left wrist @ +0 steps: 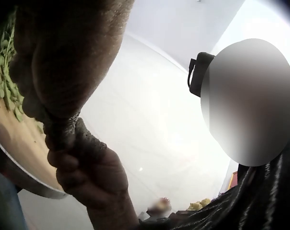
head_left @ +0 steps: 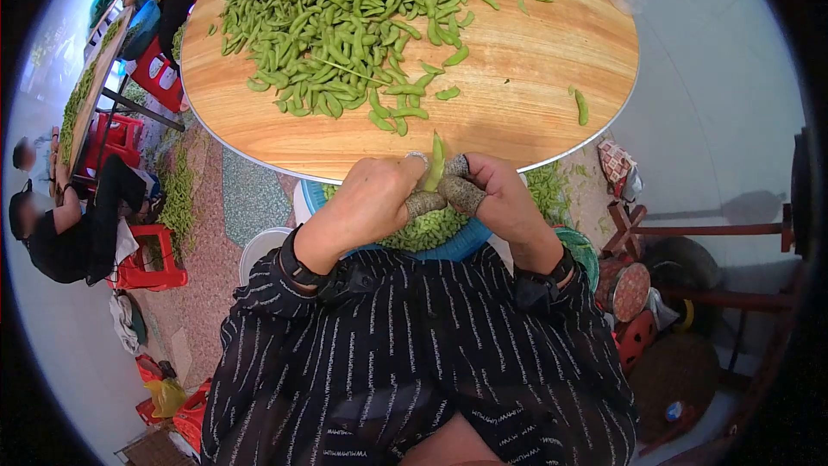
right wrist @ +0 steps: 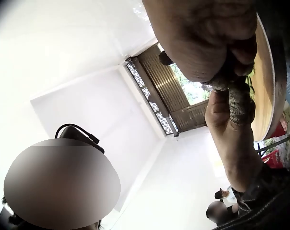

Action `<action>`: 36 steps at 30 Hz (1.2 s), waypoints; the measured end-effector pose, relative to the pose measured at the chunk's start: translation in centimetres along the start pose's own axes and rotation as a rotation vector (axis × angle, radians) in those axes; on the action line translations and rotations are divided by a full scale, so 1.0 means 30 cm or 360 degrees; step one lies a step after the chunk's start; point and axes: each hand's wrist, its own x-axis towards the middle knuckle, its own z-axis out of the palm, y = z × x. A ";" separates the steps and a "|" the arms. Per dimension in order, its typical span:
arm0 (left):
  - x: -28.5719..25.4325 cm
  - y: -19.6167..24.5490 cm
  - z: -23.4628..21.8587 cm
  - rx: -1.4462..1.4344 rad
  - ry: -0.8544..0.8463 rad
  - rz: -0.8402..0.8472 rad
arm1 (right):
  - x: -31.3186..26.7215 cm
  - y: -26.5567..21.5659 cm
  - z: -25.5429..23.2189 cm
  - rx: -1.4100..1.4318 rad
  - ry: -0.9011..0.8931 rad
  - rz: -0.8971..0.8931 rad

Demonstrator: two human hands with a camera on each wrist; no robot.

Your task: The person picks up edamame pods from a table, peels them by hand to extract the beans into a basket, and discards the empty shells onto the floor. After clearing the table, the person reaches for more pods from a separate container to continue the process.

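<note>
Both hands meet just off the near edge of a round wooden table, over a blue basin [head_left: 476, 237] of shelled green beans [head_left: 427, 231]. Between them a green soybean pod [head_left: 436, 158] points up toward the tabletop. My left hand [head_left: 366, 198] pinches it from the left, fingers curled, with a grey speckled cover on the thumb [head_left: 423, 204]. From the right, my right hand [head_left: 507, 198] pinches the pod's lower end; its thumb and index finger wear similar covers. In the left wrist view the hands [left wrist: 94, 177] look dark, and the pod is hidden there.
A big heap of soybean pods [head_left: 336, 26] covers the far left of the table [head_left: 535, 60]. A white bucket [head_left: 261, 252] stands left of the basin. Other people [head_left: 65, 229] sit and stand at another table on the left, near red stools [head_left: 151, 259]. Wooden furniture [head_left: 707, 229] stands right.
</note>
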 end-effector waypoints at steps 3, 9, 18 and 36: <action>-0.006 -0.003 0.005 -0.0030 0.0001 0.0000 | 0.000 0.001 0.001 0.0078 0.0001 0.0027; -0.031 -0.050 0.058 -0.0326 0.0131 0.0101 | 0.001 0.025 0.003 0.0362 -0.0089 -0.0110; -0.031 -0.021 0.130 -0.0965 0.0501 -0.0085 | 0.031 0.082 0.022 0.0210 0.0078 -0.0481; -0.048 -0.063 0.168 -0.2421 0.0192 -0.0615 | 0.028 0.113 -0.007 -0.0702 0.0169 -0.0904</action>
